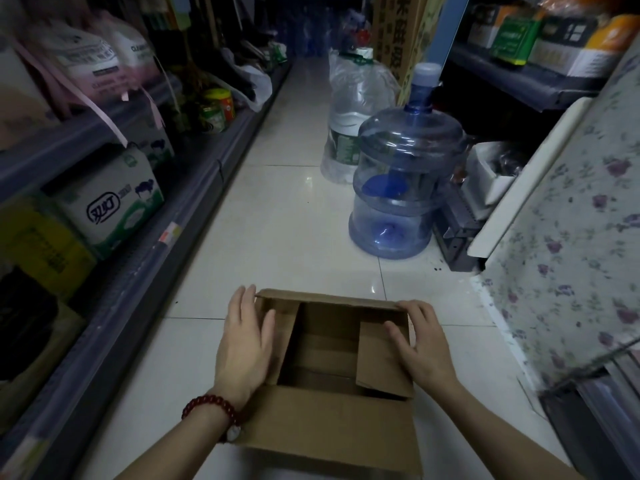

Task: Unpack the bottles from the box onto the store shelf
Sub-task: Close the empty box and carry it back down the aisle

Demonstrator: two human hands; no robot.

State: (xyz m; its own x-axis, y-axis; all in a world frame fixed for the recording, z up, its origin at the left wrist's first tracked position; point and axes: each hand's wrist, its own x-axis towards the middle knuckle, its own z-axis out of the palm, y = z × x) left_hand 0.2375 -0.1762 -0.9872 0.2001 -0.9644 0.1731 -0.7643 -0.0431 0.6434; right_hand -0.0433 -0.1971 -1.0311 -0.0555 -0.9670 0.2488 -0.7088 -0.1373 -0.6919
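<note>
Head view: cardboard box [332,424] on white tile floor [284,209], aisle centre, flaps open; interior dim, apparently no bottles inside. Left hand [244,344] flat and unclenched against left flap, right hand [420,344] spread loosely over right flap, neither clasping. Store shelf [145,258] at left. Blue water jug [401,181] beyond box.

Your white tiled floor [284,209] carries the open cardboard box [329,431] up front; further along the aisle stand a blue water jug [398,188] and a plastic-wrapped water bottle [349,116] just behind it.
</note>
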